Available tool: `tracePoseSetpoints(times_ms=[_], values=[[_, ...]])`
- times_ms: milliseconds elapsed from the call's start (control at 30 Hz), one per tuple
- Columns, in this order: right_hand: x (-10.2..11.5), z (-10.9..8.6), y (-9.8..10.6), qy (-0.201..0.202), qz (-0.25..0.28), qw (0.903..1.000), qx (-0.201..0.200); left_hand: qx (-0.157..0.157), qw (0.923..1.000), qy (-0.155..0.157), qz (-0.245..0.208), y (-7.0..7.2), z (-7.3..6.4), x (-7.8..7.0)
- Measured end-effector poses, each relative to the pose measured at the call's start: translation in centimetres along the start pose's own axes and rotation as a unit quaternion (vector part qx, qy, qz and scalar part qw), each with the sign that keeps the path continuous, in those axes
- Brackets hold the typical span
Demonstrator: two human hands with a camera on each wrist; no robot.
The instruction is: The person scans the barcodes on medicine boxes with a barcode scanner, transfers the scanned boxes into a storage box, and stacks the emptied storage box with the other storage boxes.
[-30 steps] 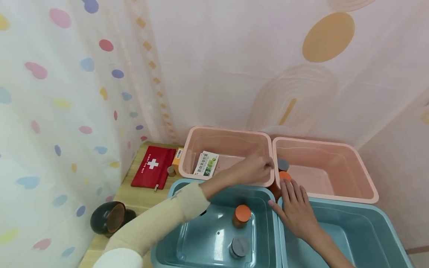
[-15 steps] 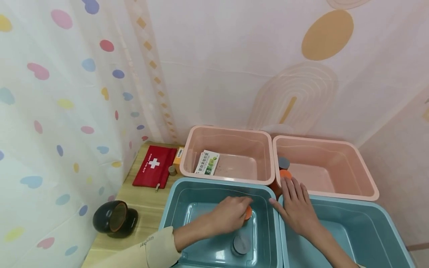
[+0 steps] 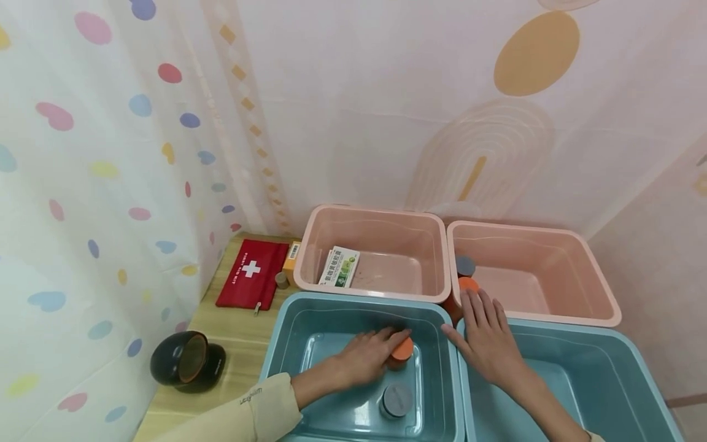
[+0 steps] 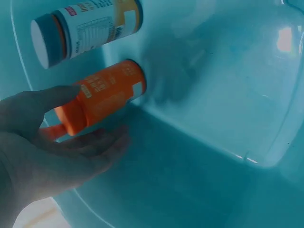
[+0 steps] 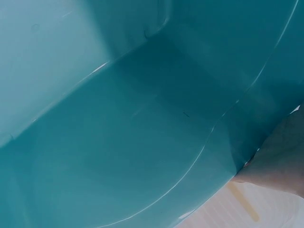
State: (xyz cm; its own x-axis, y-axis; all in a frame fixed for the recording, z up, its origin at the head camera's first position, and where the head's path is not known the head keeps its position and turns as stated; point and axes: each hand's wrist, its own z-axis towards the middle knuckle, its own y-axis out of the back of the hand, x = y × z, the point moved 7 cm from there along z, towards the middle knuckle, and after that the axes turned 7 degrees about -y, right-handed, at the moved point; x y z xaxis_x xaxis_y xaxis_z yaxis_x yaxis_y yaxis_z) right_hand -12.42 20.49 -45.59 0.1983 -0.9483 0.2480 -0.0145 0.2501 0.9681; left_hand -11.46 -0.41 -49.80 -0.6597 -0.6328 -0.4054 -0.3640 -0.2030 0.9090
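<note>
My left hand [image 3: 367, 356] is inside the left blue bin [image 3: 364, 299], beside an orange bottle [image 3: 401, 350]. In the left wrist view the thumb touches this bottle [image 4: 107, 95] near its cap, and the fairly straight fingers lie along its other side. A grey-capped bottle [image 3: 396, 400] with a pale printed label stands close by in the same bin. My right hand [image 3: 488, 337] lies flat over the rims where the bins meet, fingers straight. Its fingertips reach an orange cap [image 3: 468, 284]; the body below is mostly hidden.
Two pink bins stand behind; the left one [image 3: 381, 212] holds a white-green medicine box [image 3: 339, 267]. A grey cap [image 3: 466, 266] shows in the right pink bin [image 3: 552, 316]. A red first aid pouch [image 3: 251, 273], orange box [image 3: 291, 264] and black bowl-like item [image 3: 179, 359] are at left.
My left hand has come from above the left pink bin down to the orange bottle in the blue bin, then shifted slightly left with its fingers loosened. The right hand stays put.
</note>
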Motion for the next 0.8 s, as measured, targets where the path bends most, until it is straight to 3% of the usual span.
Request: tracePoseSetpoints(times_ms=[133, 267, 333, 367, 500, 567, 600, 800], values=[[0.1, 0.0, 0.0, -0.002, 0.000, 1.0000, 0.001, -0.049, 0.9974, -0.052, 0.004, -2.9, 1.4, 2.6], [0.0, 0.0, -0.1, -0.006, 0.004, 1.0000, 0.005, -0.061, 0.9936, -0.076, -0.056, -2.8, 2.1, 3.3], [0.1, 0.0, -0.1, -0.006, 0.006, 0.9999, 0.006, -0.038, 0.9929, -0.049, -0.101, -1.3, 1.9, 2.5], [0.1, 0.0, -0.2, -0.006, 0.006, 0.9999, 0.007, -0.036, 0.9913, -0.045, -0.119, -1.8, 2.0, 3.0], [0.3, 0.0, -0.2, -0.008, 0.006, 0.9999, 0.006, -0.021, 0.9864, 0.002, -0.163, -0.2, 1.1, 2.1], [0.3, 0.0, -0.1, -0.009, 0.007, 0.9999, 0.006, -0.028, 0.9830, 0.009, -0.181, 0.6, 0.6, 1.8], [0.3, 0.0, -0.1, -0.009, 0.008, 0.9999, 0.006, -0.022, 0.9820, 0.022, -0.186, 2.0, 0.1, 0.8], [0.3, 0.0, 0.0, -0.008, 0.009, 0.9999, 0.003, -0.033, 0.9759, 0.035, -0.213, 5.5, -0.6, 0.3]])
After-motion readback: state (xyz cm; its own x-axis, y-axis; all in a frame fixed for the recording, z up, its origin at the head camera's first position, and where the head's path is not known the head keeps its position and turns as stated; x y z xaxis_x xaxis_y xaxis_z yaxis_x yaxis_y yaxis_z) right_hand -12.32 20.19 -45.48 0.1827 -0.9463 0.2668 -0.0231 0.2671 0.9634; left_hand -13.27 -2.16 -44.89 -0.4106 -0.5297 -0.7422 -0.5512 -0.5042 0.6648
